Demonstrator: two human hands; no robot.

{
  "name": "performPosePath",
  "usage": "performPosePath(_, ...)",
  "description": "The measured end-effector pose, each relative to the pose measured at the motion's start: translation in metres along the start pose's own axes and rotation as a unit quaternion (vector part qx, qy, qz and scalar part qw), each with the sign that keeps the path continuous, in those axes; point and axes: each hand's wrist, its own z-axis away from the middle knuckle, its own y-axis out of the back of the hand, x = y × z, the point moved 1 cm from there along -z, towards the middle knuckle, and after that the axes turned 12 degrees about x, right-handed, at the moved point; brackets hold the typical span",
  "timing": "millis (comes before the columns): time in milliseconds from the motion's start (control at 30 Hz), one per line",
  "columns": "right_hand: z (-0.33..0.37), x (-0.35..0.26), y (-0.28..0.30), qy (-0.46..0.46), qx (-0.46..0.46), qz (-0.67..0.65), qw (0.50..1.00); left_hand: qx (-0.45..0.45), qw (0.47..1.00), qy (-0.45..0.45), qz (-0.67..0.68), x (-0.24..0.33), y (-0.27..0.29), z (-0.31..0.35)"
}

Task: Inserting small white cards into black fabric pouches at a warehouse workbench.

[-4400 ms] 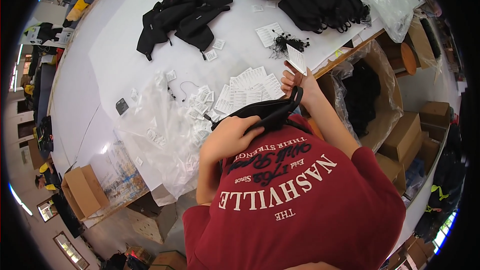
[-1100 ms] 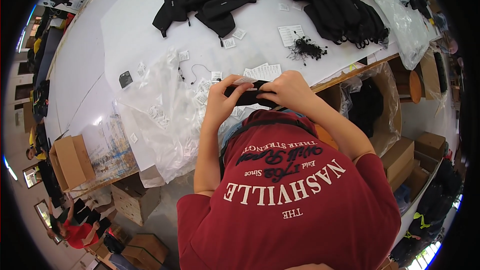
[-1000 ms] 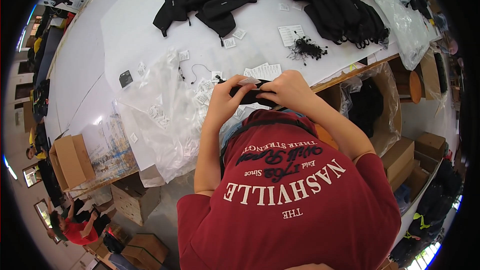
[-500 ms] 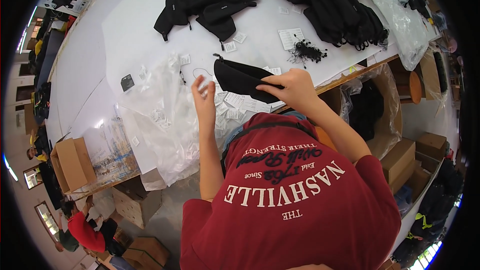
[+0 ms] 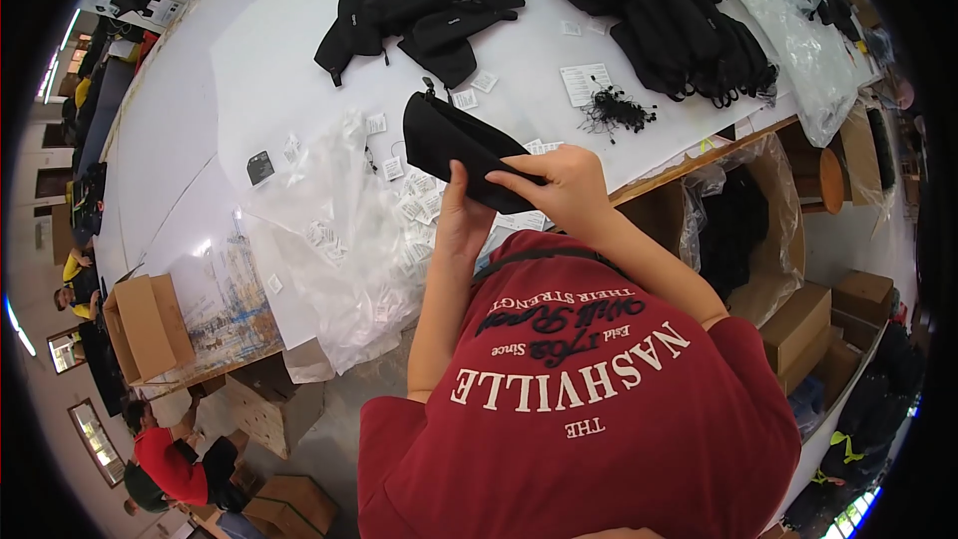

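A black cloth pouch-like piece (image 5: 454,145), with a small cord at its far tip, hangs over the near edge of the table. My right hand (image 5: 559,185) pinches its open rim between thumb and fingers at the right end. From below, my left hand (image 5: 463,215) grips its lower edge, thumb on the near face and the other fingers hidden behind the cloth. Beneath and left of it lie several small white printed tags (image 5: 419,202). Farther right sits a tangle of thin black cords with small fittings (image 5: 619,110), beside a white printed sheet (image 5: 586,83).
Similar black pieces (image 5: 429,15) lie loosely at the far side, and a larger black pile (image 5: 679,35) stands right of them. Clear plastic (image 5: 329,240) covers the table's left part. A cardboard box (image 5: 148,327) sits at the left edge. Other people (image 5: 172,464) are at lower left.
My left hand, free and with its fingers apart before, has come to the right onto the lower edge of the black piece. The piece has tilted and shifted slightly left.
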Motion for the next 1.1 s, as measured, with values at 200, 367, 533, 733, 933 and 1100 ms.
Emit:
performPosePath(200,0.006,-0.005,-0.001,-0.142,-0.004,-0.102,0.985,0.07,0.992,-0.092,-0.045,0.002,-0.004,-0.001)
performPosePath(367,0.006,0.004,0.0,-0.294,0.049,-0.254,0.92,0.071,0.993,-0.089,0.019,0.006,0.0,0.0)
performPosePath(533,0.02,0.016,-0.005,-0.45,-0.029,-0.348,0.822,0.039,0.994,-0.099,0.0,0.009,-0.004,0.005)
performPosePath(733,-0.017,0.011,0.011,-0.241,-0.047,-0.343,0.907,0.036,0.983,-0.076,-0.161,0.011,-0.03,0.021)
performPosePath(933,-0.045,-0.001,0.026,-0.054,0.093,-0.165,0.98,0.001,0.971,-0.006,-0.237,0.01,-0.044,0.027)
performPosePath(1100,-0.033,-0.005,0.027,-0.02,0.093,-0.095,0.991,0.039,0.983,-0.025,-0.179,0.002,-0.04,0.02)
